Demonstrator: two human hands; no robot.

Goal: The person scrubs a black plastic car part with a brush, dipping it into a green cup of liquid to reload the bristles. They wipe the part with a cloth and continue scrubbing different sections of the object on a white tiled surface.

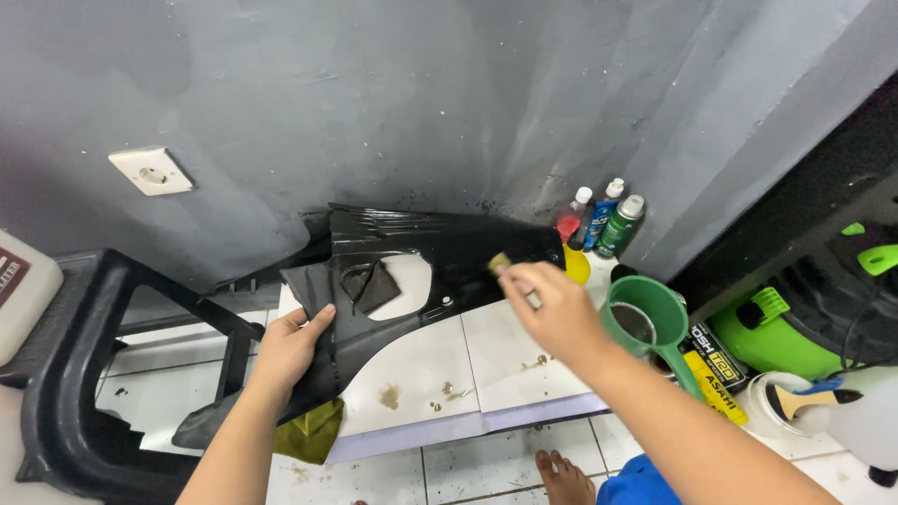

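Black glossy plastic, a large curved panel, is stood on the white tiled floor against the grey wall at the middle of the frame. The panel's lower left edge is gripped by the left hand, thumb over the front and fingers behind. A small yellowish sponge-like piece is pinched in the fingertips of the right hand and pressed to the panel's upper right part. A dark cloth is seen through a rounded opening in the panel, and an olive-yellow rag lies under its lower end.

A few bottles are stood in the corner at upper right, with a green funnel-shaped jug just below them, near the right forearm. A green and black machine is seen at the right edge. A black plastic stool is seen at lower left, and a white wall socket at upper left. Bare toes are seen at the bottom centre.
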